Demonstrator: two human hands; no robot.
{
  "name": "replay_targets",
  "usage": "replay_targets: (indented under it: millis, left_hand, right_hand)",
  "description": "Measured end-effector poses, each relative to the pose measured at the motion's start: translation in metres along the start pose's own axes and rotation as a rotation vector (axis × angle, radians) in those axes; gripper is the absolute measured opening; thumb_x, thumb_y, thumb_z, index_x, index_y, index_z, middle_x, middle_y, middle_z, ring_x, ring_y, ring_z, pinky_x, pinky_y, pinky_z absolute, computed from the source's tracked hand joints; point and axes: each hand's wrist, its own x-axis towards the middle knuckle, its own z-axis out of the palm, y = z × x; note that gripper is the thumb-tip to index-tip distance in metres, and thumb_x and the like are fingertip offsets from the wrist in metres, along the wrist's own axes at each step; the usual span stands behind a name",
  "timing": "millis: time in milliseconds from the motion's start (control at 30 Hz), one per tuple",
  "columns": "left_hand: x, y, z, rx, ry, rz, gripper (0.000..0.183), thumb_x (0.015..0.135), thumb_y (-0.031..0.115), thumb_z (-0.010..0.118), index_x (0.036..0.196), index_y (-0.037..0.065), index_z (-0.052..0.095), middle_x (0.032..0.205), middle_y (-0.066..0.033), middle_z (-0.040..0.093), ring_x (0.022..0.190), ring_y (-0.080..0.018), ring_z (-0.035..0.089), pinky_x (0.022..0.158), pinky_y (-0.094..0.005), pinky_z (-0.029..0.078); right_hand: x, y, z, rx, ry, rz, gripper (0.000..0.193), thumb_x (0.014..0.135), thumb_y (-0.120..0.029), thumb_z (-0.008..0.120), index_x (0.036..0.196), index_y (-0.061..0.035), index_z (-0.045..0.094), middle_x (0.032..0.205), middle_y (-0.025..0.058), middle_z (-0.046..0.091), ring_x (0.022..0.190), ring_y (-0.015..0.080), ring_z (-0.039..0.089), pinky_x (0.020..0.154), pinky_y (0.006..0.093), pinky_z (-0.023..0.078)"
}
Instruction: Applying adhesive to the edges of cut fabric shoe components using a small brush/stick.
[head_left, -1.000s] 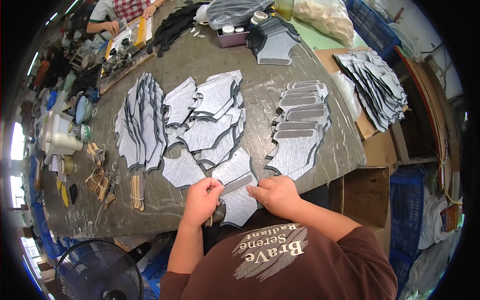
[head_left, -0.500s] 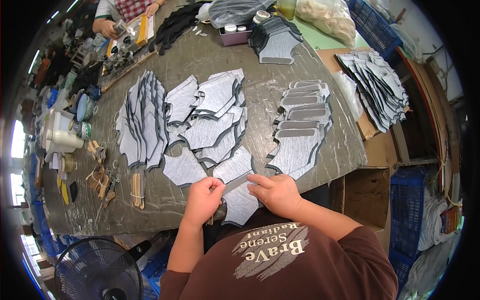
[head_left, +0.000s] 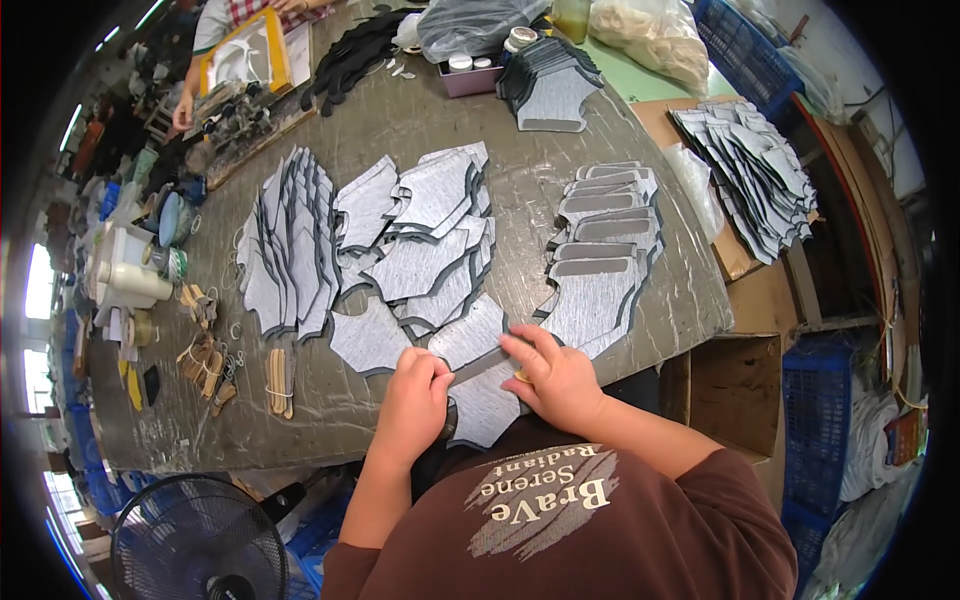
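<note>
In front of my body lies a grey cut fabric piece with a dark backing and a darker strip along its upper edge. My left hand is closed on the left end of that edge, thumb against the fingers. At the right end, my right hand has its fingers apart and its fingertips close to the strip. A small yellowish spot shows by its thumb; I cannot make out what it is. Just above, another grey piece meets the strip, and a further loose piece lies beside my left hand.
Overlapping grey pieces and a fanned stack cover the middle left. More pieces with strips lie on the right. Banded wooden sticks are at the left. A fan stands below; a co-worker handles a yellow frame.
My right hand's fingers have lifted and spread at the strip's right end. My left hand keeps its grip, shifted slightly. The co-worker's yellow frame is now raised and tilted.
</note>
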Motion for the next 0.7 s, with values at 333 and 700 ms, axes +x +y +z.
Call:
replay_targets:
  millis: [333, 700]
  left_hand:
    - [0.009, 0.000, 0.007, 0.044, -0.138, 0.200, 0.028, 0.081, 0.007, 0.061, 0.109, 0.004, 0.060, 0.122, -0.0098, 0.059, 0.097, -0.0301, 0.062, 0.078, -0.0375, 0.051]
    - [-0.010, 0.018, 0.005, -0.259, -0.003, 0.146, 0.063, 0.081, 0.043, 0.066, 0.124, 0.001, 0.047, 0.106, -0.0149, 0.048, 0.068, -0.0271, 0.054, 0.064, -0.0337, 0.048]
  right_hand:
    - [0.026, 0.043, -0.068, 0.376, 0.312, 0.434, 0.026, 0.082, -0.001, 0.062, 0.108, -0.0037, 0.064, 0.071, 0.0066, 0.063, 0.064, 0.0086, 0.053, 0.061, 0.0250, 0.046]
    - [0.026, -0.010, -0.035, 0.585, -0.085, 0.238, 0.009, 0.078, -0.007, 0.066, 0.086, -0.0027, 0.066, 0.083, 0.0128, 0.066, 0.074, 0.0269, 0.064, 0.067, 0.0340, 0.051]
